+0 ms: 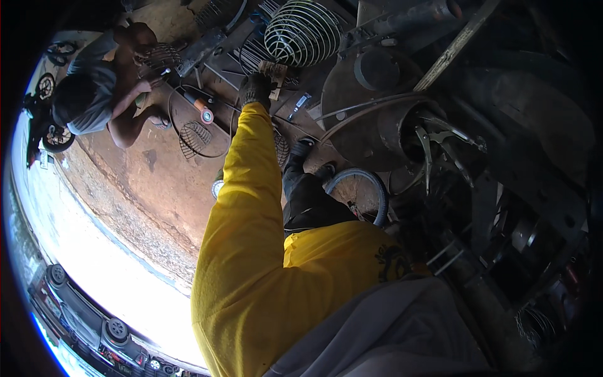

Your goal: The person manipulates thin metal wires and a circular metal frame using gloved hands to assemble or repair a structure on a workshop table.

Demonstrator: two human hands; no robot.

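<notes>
My left hand (256,91), in a dark glove at the end of a yellow sleeve, reaches far forward. Its fingers look curled closed, though the dark glove hides what they grip. It overlaps the left side of a wooden block (274,73); I cannot tell whether it holds the block. Just beyond stands a pale, dome-shaped wire basket (303,34) of round rings. Thin metal rods (252,55) lie beside the hand. An orange angle grinder (198,104) rests to its left, and a small blue-and-white item (300,105) to its right. My right hand is out of the picture.
A co-worker (94,94) crouches at the left with hands at another wire basket (160,58). A smaller wire basket (195,138) lies on the floor. Locking pliers (433,141) hang by a pipe at the right. A bicycle wheel (380,195) stands near my feet.
</notes>
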